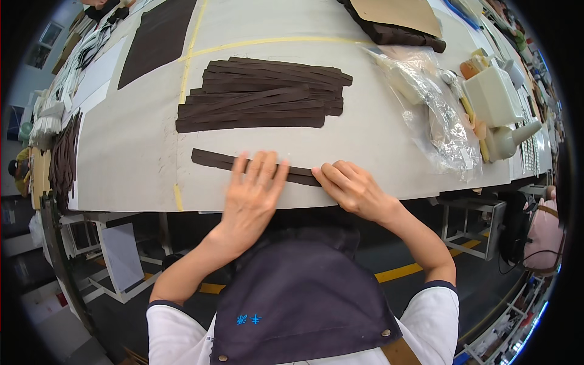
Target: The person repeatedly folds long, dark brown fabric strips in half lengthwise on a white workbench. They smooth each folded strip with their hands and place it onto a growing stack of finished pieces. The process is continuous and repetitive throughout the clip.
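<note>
A dark brown strip [213,159], which looks like fabric or leather, lies near the table's front edge with a lengthwise fold line along it. My left hand [252,188] rests flat across its middle, fingers stretched out and slightly spread. At the strip's right end my right hand [353,187] pinches it between thumb and curled fingers. Just beyond both hands is a loose stack of similar brown strips [261,97], lying roughly side by side and overlapping.
Yellow tape lines [274,41] cross the pale table [134,164]. A dark sheet [159,36] lies far left, and brown strips [64,155] hang over the left edge. To the right are a clear plastic bag [435,115], a white container [494,94] and a squeeze bottle [508,141].
</note>
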`<act>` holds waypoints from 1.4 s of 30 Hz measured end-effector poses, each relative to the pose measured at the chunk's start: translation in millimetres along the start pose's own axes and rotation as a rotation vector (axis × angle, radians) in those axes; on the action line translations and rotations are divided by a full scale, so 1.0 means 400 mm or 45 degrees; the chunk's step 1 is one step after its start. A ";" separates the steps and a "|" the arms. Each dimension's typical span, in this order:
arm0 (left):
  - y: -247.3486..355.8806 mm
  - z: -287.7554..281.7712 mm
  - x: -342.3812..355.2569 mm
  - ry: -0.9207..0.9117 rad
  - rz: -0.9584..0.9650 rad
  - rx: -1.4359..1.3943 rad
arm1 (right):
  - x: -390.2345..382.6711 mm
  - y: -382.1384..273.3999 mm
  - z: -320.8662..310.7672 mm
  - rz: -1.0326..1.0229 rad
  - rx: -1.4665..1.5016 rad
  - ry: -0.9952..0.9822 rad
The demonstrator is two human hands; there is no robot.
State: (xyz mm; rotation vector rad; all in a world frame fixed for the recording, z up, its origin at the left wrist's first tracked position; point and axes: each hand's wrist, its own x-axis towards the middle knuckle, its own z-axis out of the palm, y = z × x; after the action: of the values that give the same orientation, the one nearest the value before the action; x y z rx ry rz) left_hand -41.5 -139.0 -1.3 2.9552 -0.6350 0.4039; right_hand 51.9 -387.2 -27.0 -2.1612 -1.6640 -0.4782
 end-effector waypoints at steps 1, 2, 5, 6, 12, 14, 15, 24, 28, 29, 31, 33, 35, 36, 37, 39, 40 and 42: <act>0.013 0.013 0.003 0.021 0.007 -0.068 | 0.000 0.001 0.004 0.002 0.005 0.006; 0.028 0.025 0.003 0.042 0.013 -0.136 | 0.001 0.001 0.007 0.004 0.010 0.012; 0.037 0.058 -0.014 0.102 -0.009 -0.226 | -0.001 0.002 0.005 0.000 -0.002 0.030; 0.027 0.064 -0.022 0.130 -0.024 -0.205 | -0.003 0.002 0.006 0.001 -0.001 0.042; 0.081 0.057 0.023 0.168 -0.010 -0.275 | -0.009 0.001 0.014 0.003 0.001 0.047; 0.099 0.096 0.022 0.210 -0.035 -0.247 | -0.017 0.000 0.021 0.033 0.039 0.017; 0.103 0.107 0.022 0.226 -0.044 -0.234 | -0.020 -0.001 0.020 0.068 0.060 0.063; 0.112 0.085 0.041 0.131 -0.021 -0.201 | -0.106 -0.036 -0.025 0.559 0.220 0.229; 0.109 0.087 0.037 0.085 0.014 -0.185 | -0.086 -0.046 -0.003 0.517 0.170 0.247; 0.112 0.088 0.037 0.093 0.023 -0.171 | -0.081 -0.048 0.001 0.504 0.162 0.250; 0.116 0.090 0.041 0.112 0.038 -0.139 | -0.065 -0.053 0.004 0.489 0.150 0.231; 0.112 0.090 0.039 0.092 0.047 -0.117 | -0.061 -0.061 0.006 0.452 0.059 0.177; 0.112 0.091 0.039 0.078 0.066 -0.104 | -0.064 -0.070 0.010 0.392 -0.111 0.085; 0.110 0.088 0.037 0.075 0.069 -0.091 | -0.062 -0.066 -0.005 0.439 -0.070 0.118; 0.111 0.088 0.037 0.077 0.072 -0.083 | -0.067 -0.059 -0.035 0.486 -0.033 0.146; 0.109 0.088 0.041 0.127 0.069 -0.099 | -0.055 -0.056 -0.047 0.520 0.060 0.181; 0.109 0.087 0.041 0.150 0.067 -0.108 | -0.036 -0.059 -0.037 0.506 0.116 0.187; 0.115 0.090 0.037 0.156 0.043 -0.146 | -0.024 -0.068 -0.015 0.461 0.073 0.159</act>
State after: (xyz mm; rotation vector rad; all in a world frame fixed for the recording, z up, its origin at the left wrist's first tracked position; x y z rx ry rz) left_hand -39.0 -192.0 -30.0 2.7900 -0.6698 0.5285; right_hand 23.0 -391.7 -24.0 -2.2713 -1.1718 -0.4419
